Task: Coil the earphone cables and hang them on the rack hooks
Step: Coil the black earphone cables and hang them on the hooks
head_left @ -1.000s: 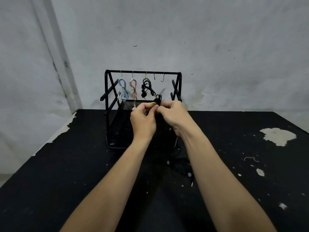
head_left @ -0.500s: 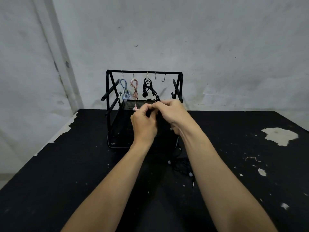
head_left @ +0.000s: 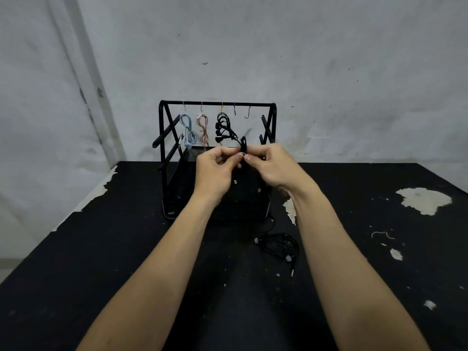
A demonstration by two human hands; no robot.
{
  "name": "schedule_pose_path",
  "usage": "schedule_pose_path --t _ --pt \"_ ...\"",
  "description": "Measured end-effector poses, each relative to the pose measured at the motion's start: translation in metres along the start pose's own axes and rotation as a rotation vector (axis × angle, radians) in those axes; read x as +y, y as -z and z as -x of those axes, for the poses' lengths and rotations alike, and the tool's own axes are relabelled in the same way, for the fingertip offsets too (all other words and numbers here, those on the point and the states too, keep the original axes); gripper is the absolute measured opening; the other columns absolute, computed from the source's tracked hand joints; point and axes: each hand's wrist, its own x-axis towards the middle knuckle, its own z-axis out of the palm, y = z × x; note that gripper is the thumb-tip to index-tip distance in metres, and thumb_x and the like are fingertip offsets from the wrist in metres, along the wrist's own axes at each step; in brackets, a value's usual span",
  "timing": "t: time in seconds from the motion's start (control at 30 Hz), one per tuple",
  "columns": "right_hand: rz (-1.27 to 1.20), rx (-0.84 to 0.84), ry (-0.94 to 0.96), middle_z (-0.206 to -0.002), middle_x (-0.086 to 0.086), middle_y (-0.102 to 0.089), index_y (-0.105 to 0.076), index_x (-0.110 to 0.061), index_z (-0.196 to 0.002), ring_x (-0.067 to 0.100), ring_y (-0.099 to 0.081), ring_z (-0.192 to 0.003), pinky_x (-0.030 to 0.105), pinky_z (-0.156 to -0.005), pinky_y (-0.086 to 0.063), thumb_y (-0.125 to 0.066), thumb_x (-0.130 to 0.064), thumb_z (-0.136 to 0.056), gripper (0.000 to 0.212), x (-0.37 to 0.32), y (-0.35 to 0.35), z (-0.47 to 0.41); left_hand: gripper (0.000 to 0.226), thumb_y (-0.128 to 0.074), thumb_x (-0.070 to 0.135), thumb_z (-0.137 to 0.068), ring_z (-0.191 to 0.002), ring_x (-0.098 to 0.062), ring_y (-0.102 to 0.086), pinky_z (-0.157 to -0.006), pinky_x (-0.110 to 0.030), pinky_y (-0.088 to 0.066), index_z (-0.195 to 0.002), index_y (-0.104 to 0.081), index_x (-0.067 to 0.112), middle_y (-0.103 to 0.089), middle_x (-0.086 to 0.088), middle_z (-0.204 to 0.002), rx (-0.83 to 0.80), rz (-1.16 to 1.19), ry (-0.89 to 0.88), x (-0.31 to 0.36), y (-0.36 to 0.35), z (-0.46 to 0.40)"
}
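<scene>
Left hand [head_left: 215, 171] and right hand [head_left: 273, 165] both pinch black coiled cable [head_left: 243, 144] in front of rack [head_left: 217, 104], approx. below free hook [head_left: 235, 112]. Small ring at pinch, poss. a tie. Keep coil tight; lift loop onto hook w/o snagging hung black set [head_left: 224, 129].

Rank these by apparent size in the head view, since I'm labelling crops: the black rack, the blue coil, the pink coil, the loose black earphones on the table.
1. black rack
2. loose black earphones, though nearer the camera
3. blue coil and pink coil: too alike to rank.
</scene>
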Motion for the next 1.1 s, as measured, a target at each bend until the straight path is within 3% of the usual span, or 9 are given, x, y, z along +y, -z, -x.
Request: schedule_pose_path --t 0.1,0.23,0.33,0.47,0.63,0.77,0.97,1.03,1.1 --pt "-0.142 -0.065 0.004 -0.103 0.007 -0.077 -0.075 -0.009 -0.113 0.014 -0.070 -0.103 0.034 -0.099 -0.053 -0.064 -0.009 -0.096 0.020 0.000 0.011 0.003 0.016 -0.068 -0.002 -0.087 -0.060 -0.006 -0.061 -0.066 -0.019 -0.053 -0.089 -0.073 0.014 -0.073 -0.001 -0.074 -0.087 0.128 0.095 0.003 0.005 0.000" --pt "-0.074 -0.089 0.057 -0.098 0.011 -0.076 -0.074 -0.001 -0.107 0.004 -0.068 -0.085 0.016 -0.081 -0.053 -0.067 -0.006 -0.093 0.017 -0.003 0.022 0.002 0.015 -0.065 -0.001 -0.088 -0.059 -0.007 -0.060 -0.069 -0.022 -0.056 -0.088 -0.072 0.012 -0.071 -0.002 -0.069 -0.160 0.317 0.234 0.003 0.007 0.003" --pt "-0.072 -0.171 0.061 -0.096 0.016 -0.076 -0.076 0.003 -0.100 0.010 -0.069 -0.086 0.021 -0.084 -0.054 -0.068 -0.006 -0.091 0.014 -0.004 0.030 0.002 0.014 -0.061 -0.002 -0.090 -0.059 -0.008 -0.061 -0.074 -0.027 -0.057 -0.090 -0.069 0.009 -0.071 -0.002 -0.068 -0.238 0.379 0.299 0.003 0.008 0.005" --pt "-0.084 -0.251 0.037 -0.087 0.004 -0.078 -0.077 -0.005 -0.092 0.009 -0.071 -0.088 0.018 -0.083 -0.052 -0.070 -0.005 -0.090 0.008 -0.003 0.039 0.006 0.012 -0.060 -0.004 -0.090 -0.057 -0.011 -0.063 -0.078 -0.032 -0.057 -0.090 -0.067 0.006 -0.069 -0.003 -0.064 -0.309 0.321 0.319 0.004 0.010 0.009" --pt "-0.202 0.131 -0.106 -0.082 0.003 -0.076 -0.076 -0.010 -0.093 0.013 -0.069 -0.081 0.024 -0.077 -0.056 -0.076 -0.007 -0.085 0.008 0.000 0.009 0.001 0.013 -0.066 -0.004 -0.087 -0.060 -0.007 -0.063 -0.068 -0.020 -0.054 -0.089 -0.070 0.008 -0.073 -0.002 -0.072 -0.114 0.281 0.204 0.004 0.002 0.003" --pt "-0.007 0.462 -0.128 -0.078 -0.002 -0.075 -0.078 -0.013 -0.086 0.006 -0.069 -0.072 0.017 -0.067 -0.053 -0.080 -0.019 -0.082 0.008 -0.004 -0.015 0.000 0.015 -0.070 -0.002 -0.086 -0.071 -0.011 -0.067 -0.074 -0.023 -0.054 -0.087 -0.071 0.012 -0.073 -0.004 -0.079 0.064 0.120 0.034 -0.003 -0.008 0.007" --pt "-0.215 0.454 -0.195 -0.073 -0.004 -0.075 -0.077 -0.022 -0.072 0.010 -0.072 -0.076 0.024 -0.071 -0.057 -0.071 -0.014 -0.086 0.017 -0.012 -0.033 0.004 0.016 -0.072 0.009 -0.086 -0.085 -0.009 -0.071 -0.083 -0.027 -0.056 -0.093 -0.064 0.022 -0.074 0.001 -0.086 0.199 -0.057 -0.149 -0.009 -0.012 0.013" --pt "-0.299 0.425 -0.235 -0.073 0.005 -0.075 -0.078 -0.014 -0.074 0.021 -0.073 -0.077 0.030 -0.069 -0.057 -0.067 -0.015 -0.085 0.016 -0.015 -0.034 0.005 0.018 -0.074 0.011 -0.085 -0.084 -0.006 -0.071 -0.080 -0.025 -0.056 -0.090 -0.061 0.022 -0.073 0.004 -0.084 0.244 -0.084 -0.148 -0.007 -0.012 0.014" --pt "-0.412 0.368 -0.255 -0.070 0.005 -0.074 -0.078 -0.011 -0.075 0.017 -0.071 -0.068 0.025 -0.062 -0.055 -0.067 -0.014 -0.087 0.017 -0.019 -0.034 0.007 0.018 -0.074 0.010 -0.085 -0.081 -0.005 -0.070 -0.077 -0.023 -0.055 -0.085 -0.062 0.023 -0.071 0.007 -0.083 0.274 -0.103 -0.155 -0.006 -0.011 0.014"
